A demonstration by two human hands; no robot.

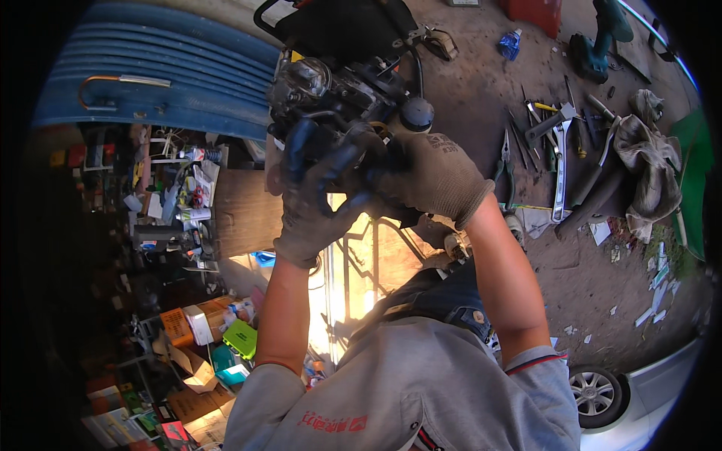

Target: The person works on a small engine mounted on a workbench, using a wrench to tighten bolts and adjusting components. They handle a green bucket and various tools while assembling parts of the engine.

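Both my hands wear grey knitted gloves with dark coated fingers, and they meet in front of a small greasy engine [338, 90]. My left hand [312, 199] is slightly blurred, its fingers curled beside a dark piece between the two hands. From the other side, my right hand [432, 177] closes in with bent fingers, largely hidden behind its own back. What they grip is too dark to name. A round black cap [416, 114] on the engine sits just above my right hand.
To the right, pliers [506, 169], an adjustable wrench [559, 161], screwdrivers and a dirty rag [647, 165] lie on the ground. A green power drill [598, 41] stands farther off. Shelves and boxes [192, 368] crowd the left, below a blue shutter [173, 68]. A car wheel [596, 395] shows lower right.
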